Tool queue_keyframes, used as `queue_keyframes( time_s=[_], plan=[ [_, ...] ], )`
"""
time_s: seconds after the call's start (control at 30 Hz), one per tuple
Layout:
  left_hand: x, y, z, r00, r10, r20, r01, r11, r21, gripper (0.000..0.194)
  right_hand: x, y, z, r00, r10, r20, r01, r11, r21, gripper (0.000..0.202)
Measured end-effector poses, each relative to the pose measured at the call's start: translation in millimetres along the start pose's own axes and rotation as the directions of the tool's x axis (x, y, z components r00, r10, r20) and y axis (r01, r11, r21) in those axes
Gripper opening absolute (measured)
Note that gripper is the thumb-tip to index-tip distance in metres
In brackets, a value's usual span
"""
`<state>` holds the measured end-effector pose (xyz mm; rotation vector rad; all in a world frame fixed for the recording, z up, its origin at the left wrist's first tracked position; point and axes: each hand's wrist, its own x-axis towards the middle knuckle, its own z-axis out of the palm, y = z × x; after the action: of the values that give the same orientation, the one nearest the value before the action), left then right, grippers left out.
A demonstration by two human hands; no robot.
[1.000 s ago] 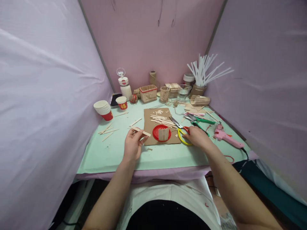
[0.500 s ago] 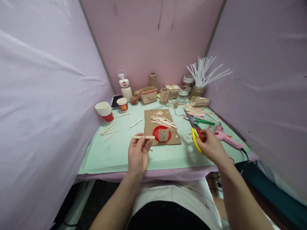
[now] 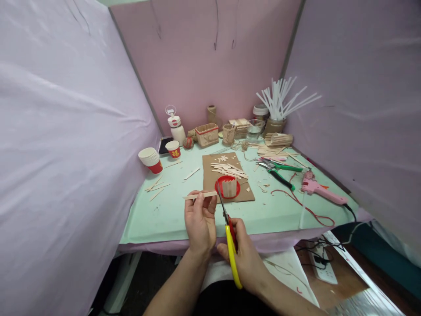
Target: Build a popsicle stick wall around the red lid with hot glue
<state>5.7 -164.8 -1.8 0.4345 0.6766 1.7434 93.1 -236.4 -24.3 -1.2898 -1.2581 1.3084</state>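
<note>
Between the thumb and fingers of my left hand [image 3: 201, 219] lies a flat wooden craft stick [image 3: 208, 194], held roughly level over the near part of the table. My right hand [image 3: 245, 252] grips scissors [image 3: 231, 252] with yellow and red handles. Their blades point up and away, with the tips close to the stick's right end; I cannot tell whether they touch it. Just beyond, a red round lid or dish [image 3: 226, 178] carries a small upright panel of joined sticks [image 3: 229, 188]. Both rest on a cardboard sheet [image 3: 210, 175].
Loose sticks [image 3: 228, 170] and small chips lie on the cardboard. Green-and-black pruning shears [image 3: 279, 171] and a corded pink glue gun [image 3: 322, 189] lie to the right. Stacked paper cups [image 3: 151, 160] stand left. A woven-look basket [image 3: 207, 134] and a water bowl [image 3: 254, 129] are behind.
My right hand has brought the scissors from the right side of the table in toward the stick in my left hand. The view has shifted slightly.
</note>
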Motion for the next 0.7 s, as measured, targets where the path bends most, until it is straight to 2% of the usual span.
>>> queue_keyframes(
  time_s=[0.3,0.7],
  plan=[
    [-6,-5,-2.9,0.999,-0.042,0.02,0.041,0.999,0.031,0.017,-1,11,-3,1.0,0.003,-0.024,-0.006,0.993,-0.117,0.04],
    [-8,-9,-8.2,0.997,-0.068,0.024,0.068,0.998,0.0,0.014,-1,12,-4,1.0,0.02,-0.016,-0.021,0.998,-0.067,0.036]
  ],
)
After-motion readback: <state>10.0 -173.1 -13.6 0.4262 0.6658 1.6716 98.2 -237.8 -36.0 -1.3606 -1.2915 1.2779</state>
